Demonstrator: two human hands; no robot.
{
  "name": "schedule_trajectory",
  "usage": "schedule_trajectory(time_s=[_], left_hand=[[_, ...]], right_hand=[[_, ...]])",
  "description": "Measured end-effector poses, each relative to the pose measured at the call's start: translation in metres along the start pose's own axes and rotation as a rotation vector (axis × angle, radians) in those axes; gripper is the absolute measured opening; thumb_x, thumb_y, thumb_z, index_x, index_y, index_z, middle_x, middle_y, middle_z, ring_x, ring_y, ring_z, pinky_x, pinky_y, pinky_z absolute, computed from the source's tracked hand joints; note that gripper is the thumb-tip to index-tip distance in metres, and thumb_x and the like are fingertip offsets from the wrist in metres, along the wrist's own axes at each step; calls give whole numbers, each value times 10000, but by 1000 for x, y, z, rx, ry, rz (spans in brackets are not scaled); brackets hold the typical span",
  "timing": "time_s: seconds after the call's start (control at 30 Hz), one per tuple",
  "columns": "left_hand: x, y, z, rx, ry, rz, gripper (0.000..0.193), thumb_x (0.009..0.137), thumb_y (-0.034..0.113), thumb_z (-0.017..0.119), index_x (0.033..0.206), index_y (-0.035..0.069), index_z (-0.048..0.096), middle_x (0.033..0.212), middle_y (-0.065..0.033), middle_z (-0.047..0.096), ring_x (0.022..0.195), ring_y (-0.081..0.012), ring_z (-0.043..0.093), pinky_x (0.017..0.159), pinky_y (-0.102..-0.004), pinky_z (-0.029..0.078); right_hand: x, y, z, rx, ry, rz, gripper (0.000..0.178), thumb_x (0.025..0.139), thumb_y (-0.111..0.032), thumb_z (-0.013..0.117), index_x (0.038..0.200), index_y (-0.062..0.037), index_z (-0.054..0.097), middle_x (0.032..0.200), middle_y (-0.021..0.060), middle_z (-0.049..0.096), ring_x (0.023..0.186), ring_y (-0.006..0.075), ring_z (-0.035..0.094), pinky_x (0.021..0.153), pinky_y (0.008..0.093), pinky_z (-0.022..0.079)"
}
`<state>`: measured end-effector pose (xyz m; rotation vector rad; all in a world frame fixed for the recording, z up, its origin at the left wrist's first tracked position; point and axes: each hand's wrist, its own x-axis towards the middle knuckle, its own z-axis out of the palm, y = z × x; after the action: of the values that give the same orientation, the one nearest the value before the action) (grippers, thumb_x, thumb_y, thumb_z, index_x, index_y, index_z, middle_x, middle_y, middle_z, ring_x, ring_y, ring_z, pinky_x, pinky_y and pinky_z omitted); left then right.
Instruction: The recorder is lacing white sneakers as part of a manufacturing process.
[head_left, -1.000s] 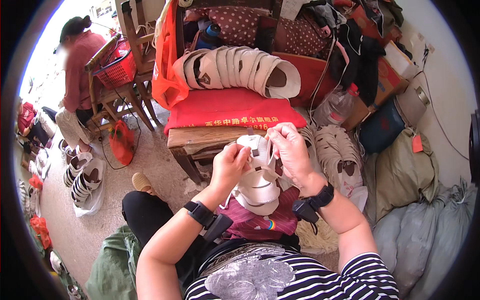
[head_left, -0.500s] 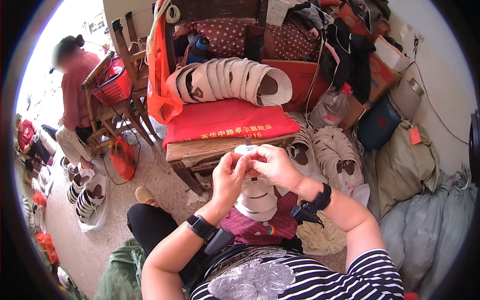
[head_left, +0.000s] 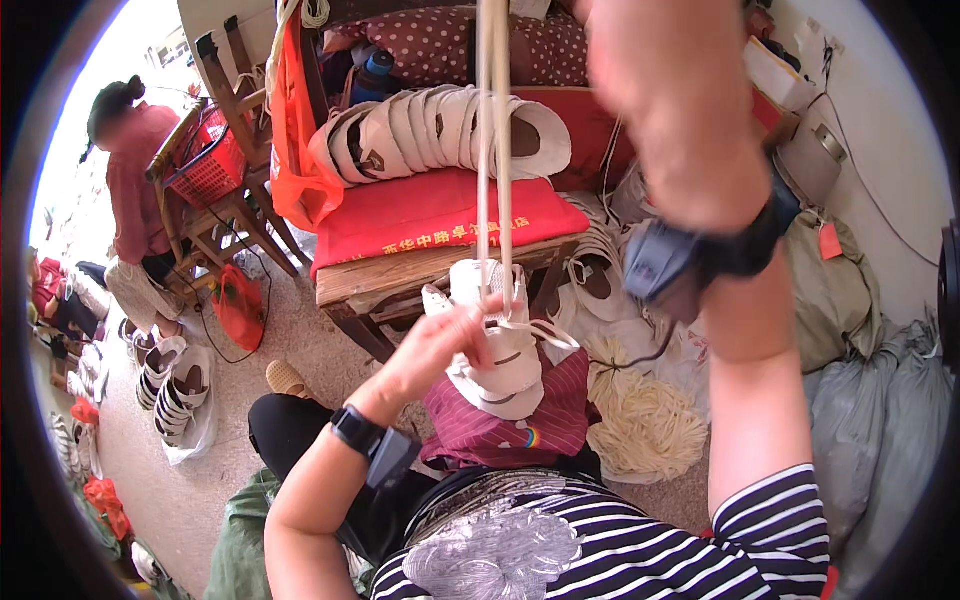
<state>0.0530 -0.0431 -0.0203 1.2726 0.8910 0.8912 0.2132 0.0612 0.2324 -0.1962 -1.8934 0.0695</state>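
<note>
A white shoe upper (head_left: 497,385) lies over a maroon striped cloth (head_left: 565,405) in my lap. My left hand (head_left: 445,345) is closed at its upper part, fingers bent beside the eyelets. Two pale shoelace strands (head_left: 492,140) rise taut from the upper past the picture's top edge, and a loose lace loop (head_left: 548,335) sticks out to its right. My right hand (head_left: 670,110) is raised high at the upper right, smeared by motion. Its fingers run out of the picture, so their grip on the laces is hidden.
A row of nested white shoe uppers (head_left: 430,135) rests on a red cloth (head_left: 400,225) over a wooden bench (head_left: 350,290). Right of my lap lies a pile of cream laces (head_left: 650,425). Grey sacks (head_left: 850,410) stand far right. A person (head_left: 135,180) is by a chair at left.
My right hand has left the shoe upper and swung up to the upper right. The laces now stretch upward. My left hand has dropped slightly lower and stays at the upper.
</note>
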Motion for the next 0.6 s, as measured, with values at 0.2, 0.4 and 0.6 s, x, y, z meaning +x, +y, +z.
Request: schedule_trajectory(time_s=[0.2,0.4,0.6], left_hand=[[-38,79,69,-30,-579,-29,359,1040,299,459,1123,17,666,809,-5,574,756,-78,537,699,-240,476],[-28,123,41,-19,-84,75,409,1031,302,421,908,-30,625,643,-4,542,542,-58,404,496,-234,313],[14,97,23,-35,233,260,397,1044,261,372,836,5,592,593,30,418,555,-59,353,527,-233,262]], right_hand=[[8,62,-30,479,168,515,104,894,-80,569,908,6,625,708,64,637,624,152,617,678,264,522],[-114,106,-9,-457,-351,255,134,851,-158,624,911,-41,651,786,117,674,666,236,659,643,351,520],[-189,-11,9,203,-1229,868,208,857,-200,562,826,-20,661,722,141,663,707,300,680,671,404,526]])
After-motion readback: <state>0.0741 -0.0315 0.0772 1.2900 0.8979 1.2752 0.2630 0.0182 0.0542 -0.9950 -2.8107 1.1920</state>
